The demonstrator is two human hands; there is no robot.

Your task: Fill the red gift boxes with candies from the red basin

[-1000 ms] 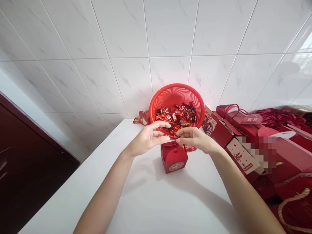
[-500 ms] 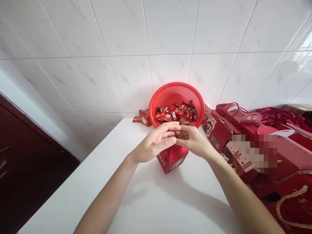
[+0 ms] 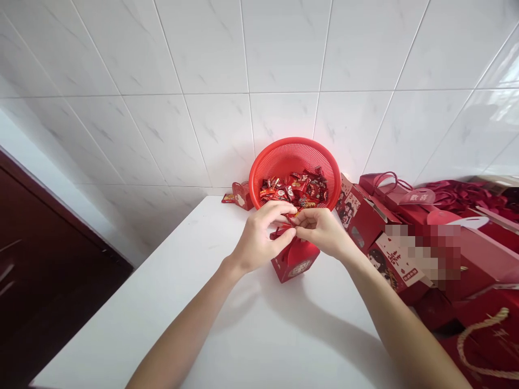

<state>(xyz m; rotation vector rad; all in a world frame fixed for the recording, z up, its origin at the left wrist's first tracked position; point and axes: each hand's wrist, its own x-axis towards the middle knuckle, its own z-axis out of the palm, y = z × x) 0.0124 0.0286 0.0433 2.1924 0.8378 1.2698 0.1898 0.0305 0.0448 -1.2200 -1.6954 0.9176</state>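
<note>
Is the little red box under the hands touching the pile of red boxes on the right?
Apart. The head view shows white table between the little box and the pile, with the right arm crossing the gap.

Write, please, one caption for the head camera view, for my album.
Two hands at the top of a small red box, before a basket of wrapped sweets.

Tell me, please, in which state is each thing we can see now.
Small red box: upright, top partly hidden.
Left hand: fingers bent at box top, grip unclear.
Right hand: same, grip unclear.
Red basket: open, holding sweets.
Wrapped sweets: heaped loosely.
Red boxes on the right: piled together.
</note>
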